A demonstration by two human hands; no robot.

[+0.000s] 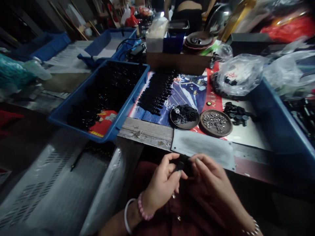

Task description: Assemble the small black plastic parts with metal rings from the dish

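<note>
My left hand (162, 183) and my right hand (209, 178) meet just below the table's front edge, over my lap. Both pinch one small black part (182, 163) between their fingertips. The left wrist wears a pink bead bracelet and a white band. Just beyond the hands lies a grey metal plate (201, 147) on the table edge. Behind it sit two round brown dishes: one (184, 116) heaped with small black pieces, the other (216, 122) with tiny silvery parts. A loose pile of black caps (237, 113) lies to their right.
A blue tray (81, 108) of black parts stands at the left. Rows of black parts (157, 90) lie on a printed sheet. Clear plastic bags (240, 73) and another blue bin (275, 121) are at the right. A person stands at the far side.
</note>
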